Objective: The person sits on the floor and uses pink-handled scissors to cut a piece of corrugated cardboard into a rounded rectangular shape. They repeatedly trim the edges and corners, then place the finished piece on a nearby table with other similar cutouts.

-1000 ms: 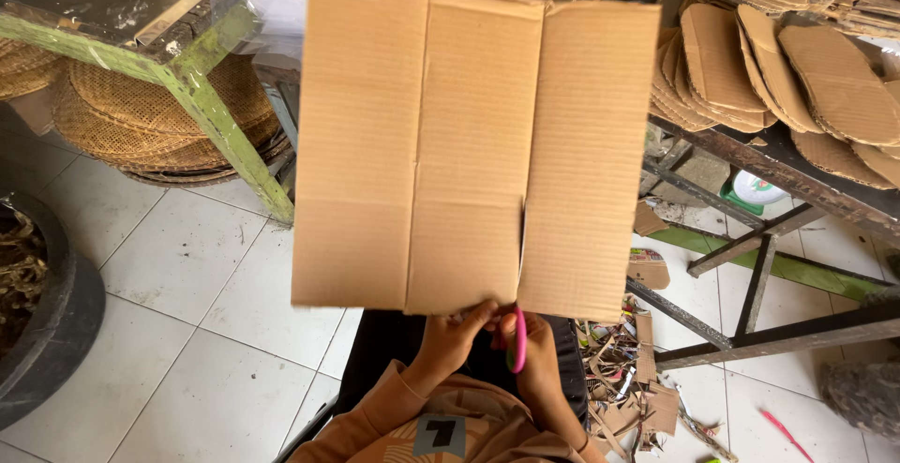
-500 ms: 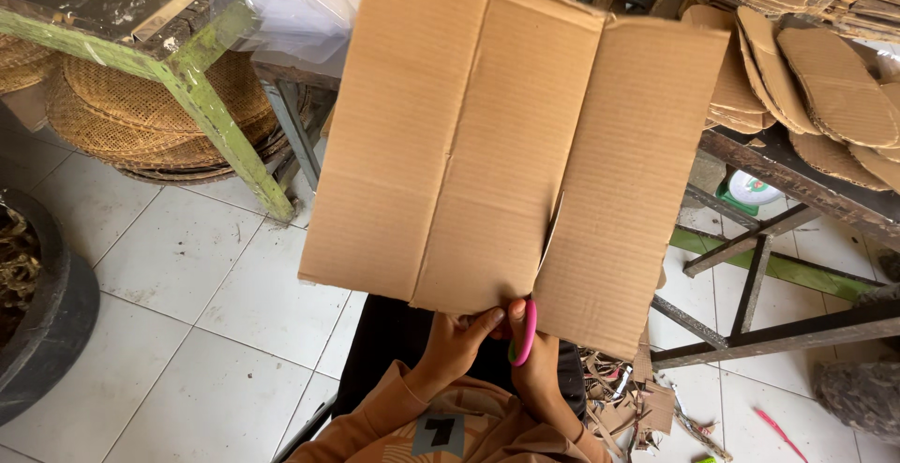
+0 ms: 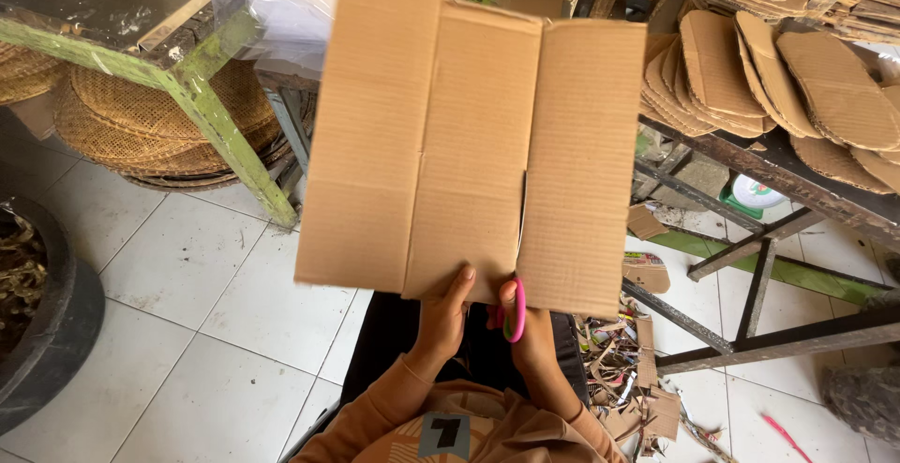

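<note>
A large flat sheet of brown corrugated cardboard (image 3: 469, 144) with two lengthwise creases is held up in front of me. My left hand (image 3: 441, 318) grips its lower edge at the middle panel, fingers up against the sheet. My right hand (image 3: 527, 332) holds pink-handled scissors (image 3: 515, 311) at the lower edge, right where a cut runs up along the right-hand crease. The blades are hidden behind the sheet.
A green-framed table (image 3: 202, 97) with stacked woven trays (image 3: 141, 116) stands at left. A dark tub (image 3: 42, 313) sits at far left. At right a metal rack (image 3: 769, 229) carries stacks of oval cardboard cut-outs (image 3: 797, 69). Cardboard scraps (image 3: 628, 369) litter the tiled floor.
The sheet, tilted to the right half a second ago, has swung back upright and squarer to me. My left hand's fingers have slid higher up its lower edge.
</note>
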